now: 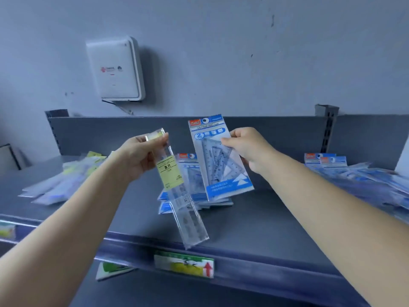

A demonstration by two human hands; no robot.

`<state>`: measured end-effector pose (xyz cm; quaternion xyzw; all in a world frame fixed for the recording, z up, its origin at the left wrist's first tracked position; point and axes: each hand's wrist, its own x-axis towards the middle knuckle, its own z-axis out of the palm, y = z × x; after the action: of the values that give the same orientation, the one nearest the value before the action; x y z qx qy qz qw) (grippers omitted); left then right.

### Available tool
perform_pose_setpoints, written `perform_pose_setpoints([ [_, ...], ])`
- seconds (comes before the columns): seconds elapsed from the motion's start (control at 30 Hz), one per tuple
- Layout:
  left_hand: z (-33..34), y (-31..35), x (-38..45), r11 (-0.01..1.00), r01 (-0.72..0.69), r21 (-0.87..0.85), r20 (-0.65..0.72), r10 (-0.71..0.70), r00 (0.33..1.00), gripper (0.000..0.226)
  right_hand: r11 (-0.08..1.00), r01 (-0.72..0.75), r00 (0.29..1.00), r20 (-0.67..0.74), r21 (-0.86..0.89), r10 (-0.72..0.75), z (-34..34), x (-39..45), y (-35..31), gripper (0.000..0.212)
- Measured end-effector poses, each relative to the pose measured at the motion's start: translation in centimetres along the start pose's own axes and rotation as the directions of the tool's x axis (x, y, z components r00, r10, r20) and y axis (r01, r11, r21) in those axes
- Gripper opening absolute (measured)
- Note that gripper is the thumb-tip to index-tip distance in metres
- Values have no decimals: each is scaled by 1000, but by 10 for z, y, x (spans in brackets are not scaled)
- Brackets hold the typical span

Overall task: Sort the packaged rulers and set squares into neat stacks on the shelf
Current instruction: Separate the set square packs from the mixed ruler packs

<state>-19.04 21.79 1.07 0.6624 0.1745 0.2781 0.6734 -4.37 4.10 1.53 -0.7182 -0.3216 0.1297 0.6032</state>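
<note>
Left hand (141,155): grip pinching ruler pack (177,187) by its top, held above shelf (254,218). Right hand (247,147): grip pinching set-square pack (219,158), at 3 o'clock of ruler. Set-square stack (194,196) beneath; ruler pile (64,180) at 9 o'clock.

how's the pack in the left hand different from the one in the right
The ruler pack in the left hand is long, narrow and clear with a yellow-green label; the set square pack in the right hand is wider, with blue print. Both are held above the shelf.
</note>
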Motion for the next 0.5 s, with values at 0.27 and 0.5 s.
perform_pose_setpoints([
  [0.27,-82,5,21,997,-62,45,-148,68,987,16,763,-49,985,-157,-644,-70,79,10,-12,37],
  [0.5,-186,18,57,948,-60,312,-255,144,956,25,723,124,990,39,-679,-133,172,9,-29,15],
])
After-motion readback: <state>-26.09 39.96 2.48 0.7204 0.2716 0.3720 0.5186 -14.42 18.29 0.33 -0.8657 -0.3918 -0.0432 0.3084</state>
